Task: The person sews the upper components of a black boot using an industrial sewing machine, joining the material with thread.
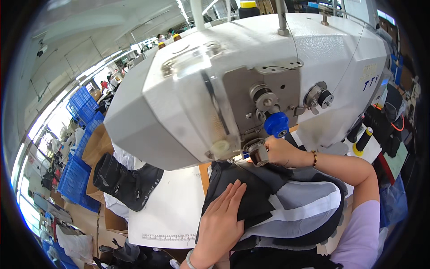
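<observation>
A black and grey padded boot upper (300,195) with a pale stripe lies under the head of a white sewing machine (179,103). My left hand (220,226) rests flat on its black fabric, fingers stretched out and holding nothing. Close beside the machine's needle area, my right hand (286,153) has its fingers bent inward. A round metal part (257,152) hides the fingertips, so what they hold cannot be made out. The needle itself is hard to see. Above my right hand sits a blue knob (277,124) on the machine's metal plate.
A black boot (127,179) lies on the white tabletop (168,210), left of the machine. Blue crates (80,172) and a cardboard box (96,145) stand farther left. To the right is a black thread cone (363,141) with yellow ends.
</observation>
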### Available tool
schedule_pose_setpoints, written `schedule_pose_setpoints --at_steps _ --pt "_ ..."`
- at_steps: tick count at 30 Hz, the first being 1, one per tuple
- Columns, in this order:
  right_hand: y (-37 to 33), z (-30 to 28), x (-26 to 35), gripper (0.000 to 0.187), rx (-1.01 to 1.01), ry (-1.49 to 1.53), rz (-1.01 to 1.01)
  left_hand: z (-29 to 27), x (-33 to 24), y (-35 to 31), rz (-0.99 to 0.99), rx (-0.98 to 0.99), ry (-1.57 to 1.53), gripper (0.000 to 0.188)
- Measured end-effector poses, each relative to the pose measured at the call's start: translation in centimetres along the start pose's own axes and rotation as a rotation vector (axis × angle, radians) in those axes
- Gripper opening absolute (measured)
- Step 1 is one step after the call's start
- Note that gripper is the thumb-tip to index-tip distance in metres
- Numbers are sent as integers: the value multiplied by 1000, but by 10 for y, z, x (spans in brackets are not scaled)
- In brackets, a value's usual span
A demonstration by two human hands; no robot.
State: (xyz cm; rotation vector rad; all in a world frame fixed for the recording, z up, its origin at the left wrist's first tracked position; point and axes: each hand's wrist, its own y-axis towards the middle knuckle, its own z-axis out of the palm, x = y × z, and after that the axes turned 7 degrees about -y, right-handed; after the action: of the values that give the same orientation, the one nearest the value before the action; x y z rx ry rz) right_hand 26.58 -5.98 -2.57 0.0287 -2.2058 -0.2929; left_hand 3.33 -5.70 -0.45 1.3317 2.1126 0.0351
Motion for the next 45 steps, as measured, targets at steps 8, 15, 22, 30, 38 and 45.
schedule_pose_setpoints --at_steps 8,15,22,30,38,45 --pt "4 4 -19 35 -65 76 -115 4 -4 10 -47 15 25 64" --pt "4 11 -32 45 -86 -63 -223 1 8 9 -3 119 120 68" --pt "-26 -4 -24 26 -429 -592 -406 -21 7 19 -28 222 -140 62" --pt "-191 -107 -70 22 -1671 -1329 54 -18 97 18 -377 -53 -402 50" --pt "-211 -320 -157 38 -1598 -27 -89 28 190 60 -396 159 -804 50" --pt "-161 -305 -137 48 -1515 654 -58 35 261 55 -295 172 -911 41"
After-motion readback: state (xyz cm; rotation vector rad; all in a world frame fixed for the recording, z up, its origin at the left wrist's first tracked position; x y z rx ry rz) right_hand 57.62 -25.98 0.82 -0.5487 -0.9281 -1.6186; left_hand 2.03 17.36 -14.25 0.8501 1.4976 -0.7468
